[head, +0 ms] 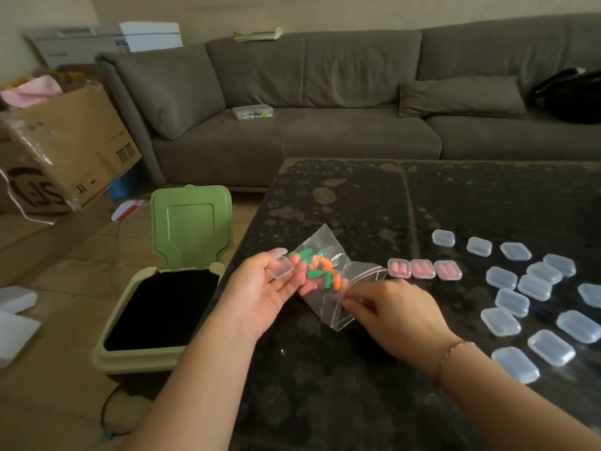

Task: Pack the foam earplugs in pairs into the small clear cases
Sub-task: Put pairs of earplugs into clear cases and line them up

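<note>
A long grey-brown sofa [325, 102] runs along the far wall, with a loose cushion [460, 97] lying on its right seat and a dark bag [572, 96] at the far right end. A clear lidded box [253, 112] with small coloured bits inside sits on the left seat, and a stack of papers [257, 34] rests on the backrest top. Beside the dark speckled table [455, 196] stands a pale green bin [162, 307], its lid [192, 226] raised upright and its inside black. A tilted cardboard box [61, 151] sits left on the floor, pink cloth [32, 91] behind it, white boxes [107, 40] beyond.
</note>
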